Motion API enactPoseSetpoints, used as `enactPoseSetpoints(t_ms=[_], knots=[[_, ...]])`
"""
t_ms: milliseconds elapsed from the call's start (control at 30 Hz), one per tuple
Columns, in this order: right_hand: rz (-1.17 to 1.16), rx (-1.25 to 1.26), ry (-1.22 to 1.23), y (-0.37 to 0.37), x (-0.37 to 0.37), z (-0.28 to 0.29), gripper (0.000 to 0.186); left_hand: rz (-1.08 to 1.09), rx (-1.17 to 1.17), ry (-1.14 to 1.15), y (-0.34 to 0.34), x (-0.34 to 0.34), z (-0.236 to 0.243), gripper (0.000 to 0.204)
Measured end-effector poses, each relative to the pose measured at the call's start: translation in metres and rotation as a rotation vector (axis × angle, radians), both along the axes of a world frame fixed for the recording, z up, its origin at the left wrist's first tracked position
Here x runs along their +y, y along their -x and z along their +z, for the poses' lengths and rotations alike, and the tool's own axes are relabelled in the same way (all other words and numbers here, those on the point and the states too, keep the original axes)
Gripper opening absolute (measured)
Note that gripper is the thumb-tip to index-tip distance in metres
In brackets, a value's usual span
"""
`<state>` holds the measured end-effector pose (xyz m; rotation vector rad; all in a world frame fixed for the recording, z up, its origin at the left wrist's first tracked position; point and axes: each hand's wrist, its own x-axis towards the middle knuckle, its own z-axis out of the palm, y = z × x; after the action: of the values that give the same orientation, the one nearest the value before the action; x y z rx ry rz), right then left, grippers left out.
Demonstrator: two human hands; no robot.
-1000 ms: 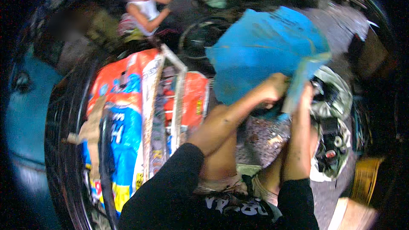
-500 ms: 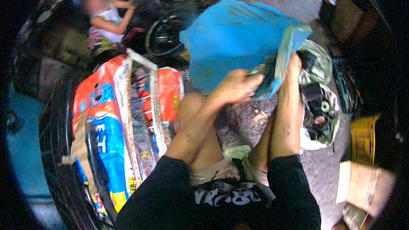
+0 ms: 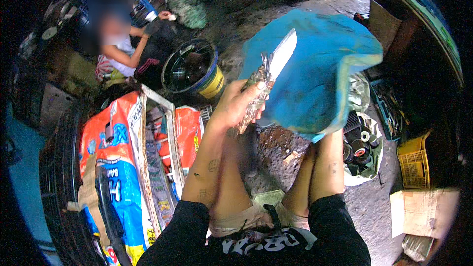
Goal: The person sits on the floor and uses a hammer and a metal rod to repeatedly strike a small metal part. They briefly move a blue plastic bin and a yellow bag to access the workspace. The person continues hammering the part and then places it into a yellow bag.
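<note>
My left hand point(image 3: 240, 104) is closed around the wrapped, ragged-looking handle of a knife point(image 3: 283, 55). Its pale blade points up and to the right, over a large blue plastic sheet point(image 3: 305, 74) with a worn, lighter edge. From below, my right forearm point(image 3: 329, 162) runs up behind the sheet's lower right edge. The sheet hides my right hand and its fingers, but it is held up at that arm, off the ground. Blade and sheet overlap in view; whether they touch I cannot tell.
At the far left a person point(image 3: 120, 51) sits by a dark bucket point(image 3: 192, 69) with a yellow patch. Printed sacks point(image 3: 120, 167) and a metal frame point(image 3: 170, 123) stand left. On the right are a white sack of dark parts point(image 3: 364, 157), a yellow crate point(image 3: 415, 160) and a cardboard box point(image 3: 428, 212).
My left hand has come away from the sheet's edge and moved left, with the knife now plainly visible. The sheet has shifted right and now covers my right hand.
</note>
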<state>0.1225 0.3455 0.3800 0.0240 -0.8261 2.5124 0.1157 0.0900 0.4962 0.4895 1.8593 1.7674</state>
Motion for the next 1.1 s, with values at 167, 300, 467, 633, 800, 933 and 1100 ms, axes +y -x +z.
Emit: enactPoseSetpoints(t_ms=[167, 300, 467, 633, 800, 933, 1100], knots=[[0.143, 0.057, 0.066, -0.005, -0.035, -0.002, 0.025, -0.060, 0.270, 0.096, 0.011, 0.036, 0.000, 0.041], [0.152, 0.075, 0.069, -0.009, -0.032, -0.003, 0.024, -0.056, 0.136, -0.029, 0.015, 0.051, -0.008, 0.044], [0.145, 0.072, 0.077, -0.010, -0.037, -0.004, 0.023, -0.074, 0.335, 0.063, 0.022, 0.053, -0.015, 0.038], [0.162, 0.088, 0.023, -0.004, -0.038, -0.011, 0.021, 0.187, 1.187, 0.344, 0.018, 0.058, -0.006, 0.053], [0.153, 0.110, -0.098, -0.008, -0.032, -0.008, 0.018, 0.155, 1.122, 0.781, 0.009, 0.068, 0.000, 0.051], [-0.001, -0.076, -0.095, -0.004, -0.041, 0.001, 0.020, 0.091, 1.130, 0.901, 0.014, 0.073, -0.023, 0.052], [-0.224, -0.532, -0.396, 0.017, -0.045, -0.029, 0.027, 0.193, 0.453, 0.481, 0.000, 0.065, -0.075, 0.026]])
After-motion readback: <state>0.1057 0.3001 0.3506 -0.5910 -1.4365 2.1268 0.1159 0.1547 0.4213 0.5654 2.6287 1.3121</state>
